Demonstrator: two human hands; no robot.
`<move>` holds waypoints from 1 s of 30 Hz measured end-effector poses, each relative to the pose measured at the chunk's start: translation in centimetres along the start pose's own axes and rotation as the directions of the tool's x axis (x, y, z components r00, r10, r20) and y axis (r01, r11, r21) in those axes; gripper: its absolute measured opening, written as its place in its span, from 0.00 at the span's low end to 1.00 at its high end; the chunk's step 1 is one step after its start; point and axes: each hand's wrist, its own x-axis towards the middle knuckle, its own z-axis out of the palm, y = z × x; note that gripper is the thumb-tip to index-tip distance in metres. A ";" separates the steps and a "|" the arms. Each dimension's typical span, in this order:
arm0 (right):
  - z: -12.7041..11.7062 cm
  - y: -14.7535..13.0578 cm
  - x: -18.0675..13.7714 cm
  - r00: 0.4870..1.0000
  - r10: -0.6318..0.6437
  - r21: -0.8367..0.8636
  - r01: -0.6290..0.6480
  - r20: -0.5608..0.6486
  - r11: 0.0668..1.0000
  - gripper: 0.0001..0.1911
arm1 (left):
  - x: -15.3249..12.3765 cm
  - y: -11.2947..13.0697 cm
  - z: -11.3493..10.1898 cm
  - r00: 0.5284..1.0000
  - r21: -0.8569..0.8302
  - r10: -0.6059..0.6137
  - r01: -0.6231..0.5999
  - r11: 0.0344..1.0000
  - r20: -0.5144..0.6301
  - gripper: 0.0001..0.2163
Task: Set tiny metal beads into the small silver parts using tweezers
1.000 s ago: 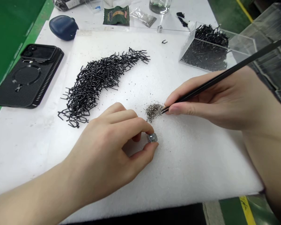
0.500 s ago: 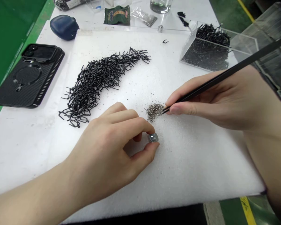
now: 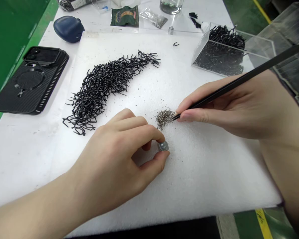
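Note:
My left hand (image 3: 122,156) rests on the white foam pad (image 3: 204,172) and pinches a small grey metal piece (image 3: 162,146) between thumb and forefinger. My right hand (image 3: 229,106) grips long black tweezers (image 3: 239,79) like a pen. Their tips touch the right edge of a little heap of tiny metal grains (image 3: 163,117), just above the grey piece. A long curved pile of black bent wire clips (image 3: 102,88) lies on the pad to the upper left of my left hand.
A clear angled box (image 3: 221,53) full of black clips stands at the back right. One loose clip (image 3: 175,43) lies near it. A black phone (image 3: 31,79) and a dark blue case (image 3: 68,28) sit at the left. A green packet (image 3: 124,16) and a glass (image 3: 170,6) stand at the back.

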 end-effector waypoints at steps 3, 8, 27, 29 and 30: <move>0.1 0.0 0.1 1.000 0.007 0.032 -0.007 0.001 0.999 0.10 | 0.0 -0.1 0.1 1.000 -0.005 0.001 -0.001 1.000 -0.002 0.02; 0.2 0.1 0.1 1.000 0.008 0.028 -0.009 0.005 1.000 0.11 | -0.2 -0.3 0.3 1.000 -0.022 0.001 -0.001 1.000 -0.010 0.02; 0.1 0.0 -0.1 1.000 -0.001 -0.011 0.001 -0.001 1.000 0.09 | -0.2 -0.3 0.4 1.000 -0.028 0.017 -0.018 0.999 -0.025 0.02; 0.1 0.0 -0.1 1.000 -0.001 -0.008 0.001 0.003 1.000 0.09 | -0.3 -0.3 0.3 0.999 -0.028 0.017 -0.018 0.999 -0.027 0.02; 0.1 0.0 -0.1 1.000 0.000 -0.002 0.000 0.002 1.000 0.09 | -0.3 -0.3 0.3 0.999 -0.029 0.020 -0.021 0.999 -0.032 0.02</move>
